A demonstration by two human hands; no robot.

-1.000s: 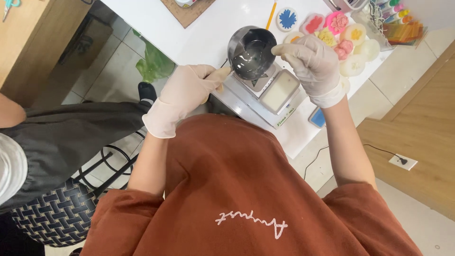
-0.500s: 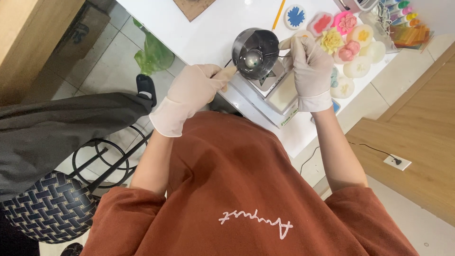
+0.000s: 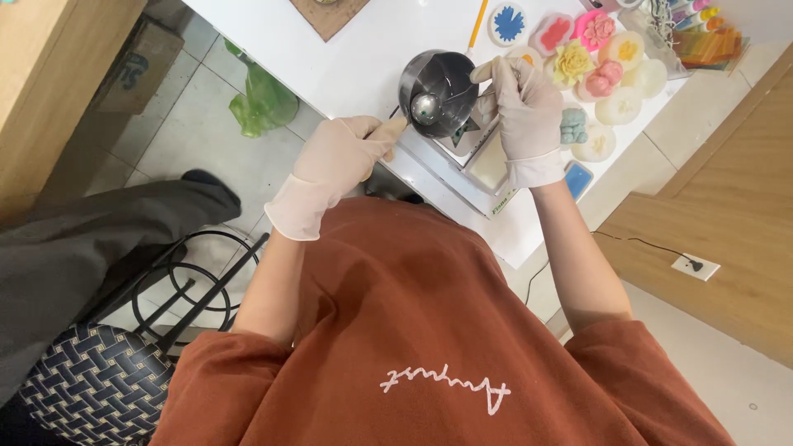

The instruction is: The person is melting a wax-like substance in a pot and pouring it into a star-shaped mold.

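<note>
Upper centre of frame: small steel pot on a white scale at the table edge. Left hand, gloved, closed around a spoon, handle running lower left, bowl up-right inside the pot. Right hand closed on the pot's right rim, nearer. Flower-shaped pieces further right.

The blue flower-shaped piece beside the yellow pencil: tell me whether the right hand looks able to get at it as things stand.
Probably yes. The blue flower-shaped piece lies uncovered on the white table, just beyond the right hand. That gloved hand is at the rim of the round steel pot, so it would have to leave the pot first.
</note>
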